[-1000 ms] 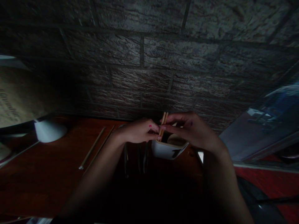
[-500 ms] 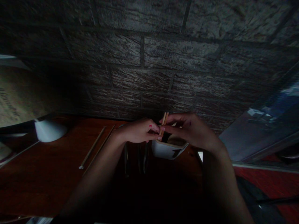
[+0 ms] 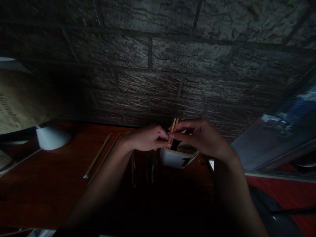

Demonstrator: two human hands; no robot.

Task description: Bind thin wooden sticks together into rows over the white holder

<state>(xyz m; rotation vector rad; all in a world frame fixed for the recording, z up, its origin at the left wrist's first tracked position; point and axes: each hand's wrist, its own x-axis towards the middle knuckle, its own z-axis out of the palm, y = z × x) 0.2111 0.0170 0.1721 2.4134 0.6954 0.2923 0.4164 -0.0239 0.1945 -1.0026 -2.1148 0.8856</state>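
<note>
Two wooden chopsticks [image 3: 173,125] stand upright and slightly tilted at the rim of a white container [image 3: 172,159] with a dark mark on its side. My right hand [image 3: 201,135] has thumb and fingers closed on the chopsticks from the right. From the left, my left hand [image 3: 146,138] pinches them lower down, close to the rim. A round wooden piece [image 3: 186,147] shows inside the container; the rest of the inside is dark. Thin metal utensils [image 3: 133,169] lie just left of the container, partly under my left hand, too dim to name.
Long thin sticks [image 3: 97,156] lie on the brown wooden table [image 3: 44,184] left of my forearm. A lamp with a printed shade [image 3: 22,102] and white base [image 3: 51,138] stands at the left. A brick wall [image 3: 163,85] rises behind. A phone-like object [image 3: 211,164] lies by my right forearm.
</note>
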